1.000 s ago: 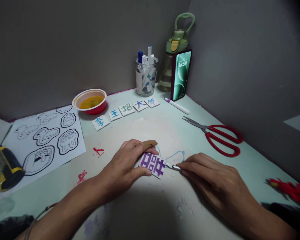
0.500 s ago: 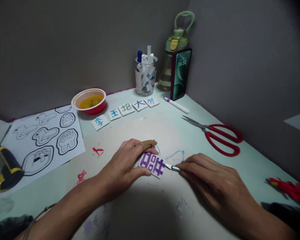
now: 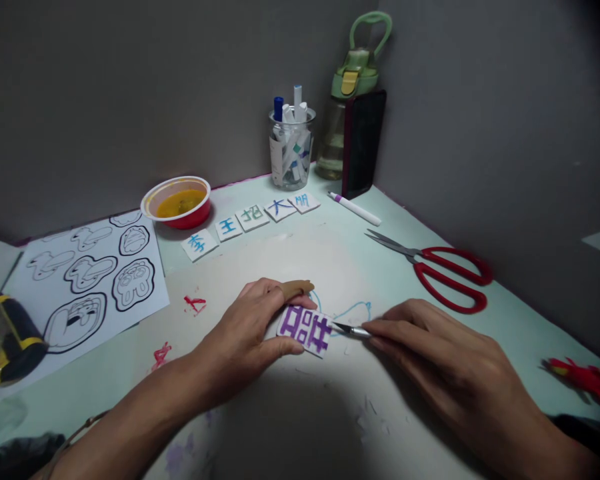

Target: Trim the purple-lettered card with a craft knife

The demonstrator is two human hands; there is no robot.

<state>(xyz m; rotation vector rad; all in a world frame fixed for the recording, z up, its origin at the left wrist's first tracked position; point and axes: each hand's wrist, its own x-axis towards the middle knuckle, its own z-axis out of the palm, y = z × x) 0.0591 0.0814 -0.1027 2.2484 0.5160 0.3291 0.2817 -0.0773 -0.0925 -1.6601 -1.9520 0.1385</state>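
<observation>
A small white tile with a purple drawn character [image 3: 306,329] lies flat on the pale green table [image 3: 290,407]. My left hand [image 3: 253,327] pins the tile down, thumb at its near edge and a bandaged forefinger along its far edge. My right hand [image 3: 445,360] grips a thin craft knife [image 3: 353,329]. The blade tip touches the right edge of the tile.
Red scissors [image 3: 437,270] lie at the right, a white marker [image 3: 355,209] behind them. A row of several lettered tiles [image 3: 253,218], a red bowl [image 3: 177,201], a pen jar [image 3: 291,139], a green bottle [image 3: 353,87] and a dark phone [image 3: 363,143] stand at the back. A printed sheet [image 3: 87,273] lies left.
The phone screen has gone dark. The knife blade has shifted slightly up along the right edge of the tile. My left hand has stayed in place.
</observation>
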